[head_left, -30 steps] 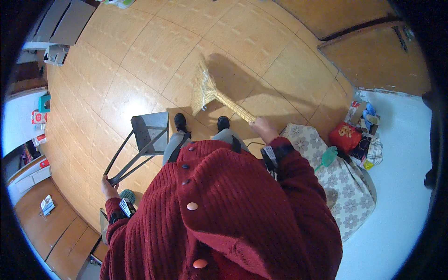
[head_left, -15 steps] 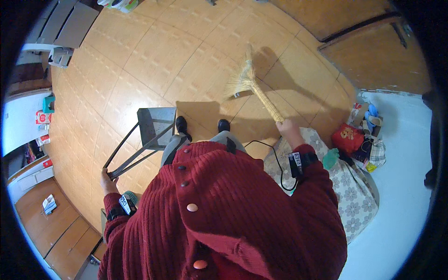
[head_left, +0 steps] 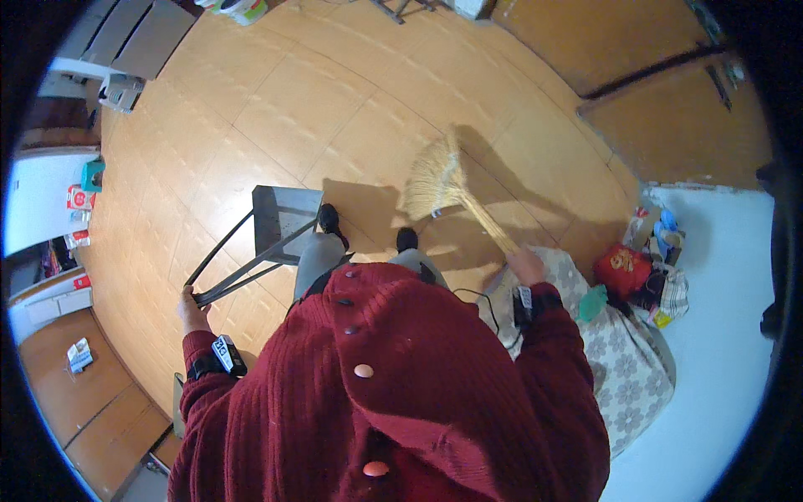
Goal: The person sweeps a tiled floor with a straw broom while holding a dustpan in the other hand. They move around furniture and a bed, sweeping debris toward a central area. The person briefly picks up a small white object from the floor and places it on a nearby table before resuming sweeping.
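Observation:
My right hand is wrapped round the handle of a straw broom. Its fanned bristles spread over the tiled floor ahead of my feet, casting a shadow to the right. At the left, my left hand grips the end of the long handle of a metal dustpan. The grey pan rests beside my left shoe, and its frame of thin dark bars runs back to my fingers. Both wrists carry dark straps with small devices.
To the right, a flower-patterned cloth covers something low, with a red bag and other items behind it. Wooden cabinets stand at the far right. Drawers line the left side. A dark metal stand is at the far edge.
The broom has come nearer to me, its bristles now more fanned out in view. My right hand has drawn back toward my body. The left hand still holds the dustpan by my feet.

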Demonstrator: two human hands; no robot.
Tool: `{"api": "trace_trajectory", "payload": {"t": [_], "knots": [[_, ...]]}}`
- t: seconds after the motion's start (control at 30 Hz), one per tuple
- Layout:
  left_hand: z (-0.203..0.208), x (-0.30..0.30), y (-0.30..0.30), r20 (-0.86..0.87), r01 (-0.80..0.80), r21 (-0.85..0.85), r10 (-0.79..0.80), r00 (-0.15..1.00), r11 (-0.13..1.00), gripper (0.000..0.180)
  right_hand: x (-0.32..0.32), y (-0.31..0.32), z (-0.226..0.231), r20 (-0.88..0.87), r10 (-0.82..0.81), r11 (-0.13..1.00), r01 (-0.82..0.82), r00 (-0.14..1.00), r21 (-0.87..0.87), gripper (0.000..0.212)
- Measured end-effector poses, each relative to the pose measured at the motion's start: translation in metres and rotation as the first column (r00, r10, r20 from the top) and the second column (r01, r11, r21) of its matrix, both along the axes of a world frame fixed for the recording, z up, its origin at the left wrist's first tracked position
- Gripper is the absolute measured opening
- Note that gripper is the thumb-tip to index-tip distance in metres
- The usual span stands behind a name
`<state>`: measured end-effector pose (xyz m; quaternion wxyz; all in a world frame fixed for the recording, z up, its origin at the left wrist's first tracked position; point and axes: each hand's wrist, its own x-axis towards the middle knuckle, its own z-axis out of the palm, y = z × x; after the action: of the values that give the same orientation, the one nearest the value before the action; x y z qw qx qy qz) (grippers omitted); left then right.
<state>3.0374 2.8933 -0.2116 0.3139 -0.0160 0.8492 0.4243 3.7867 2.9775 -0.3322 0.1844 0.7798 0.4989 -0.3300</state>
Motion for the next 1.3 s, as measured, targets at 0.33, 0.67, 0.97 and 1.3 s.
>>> {"api": "trace_trajectory", "payload": {"t": [0.33,0.67,0.97,1.3], "knots": [[-0.038,-0.028,0.001,-0.028,-0.1,-0.01,0.1,0.995,0.995,0.022,-0.039,0.024,0.044,0.06,0.061,0.926,-0.079,0.996,0.37,0.047],[-0.063,-0.053,-0.008,0.074,-0.063,0.0,0.063,0.995,0.998,0.02,-0.155,0.089,0.078,0.113,0.009,0.999,-0.013,0.994,0.033,0.055],[-0.077,-0.052,0.001,0.074,-0.107,-0.029,0.109,0.991,0.994,0.014,-0.262,0.185,0.095,-0.123,0.215,0.972,-0.2,0.969,0.125,0.055],[-0.037,-0.042,0.045,0.037,-0.259,-0.059,0.262,0.964,0.964,0.015,-0.386,0.365,0.015,-0.264,0.455,0.89,-0.423,0.85,0.173,0.049]]}}
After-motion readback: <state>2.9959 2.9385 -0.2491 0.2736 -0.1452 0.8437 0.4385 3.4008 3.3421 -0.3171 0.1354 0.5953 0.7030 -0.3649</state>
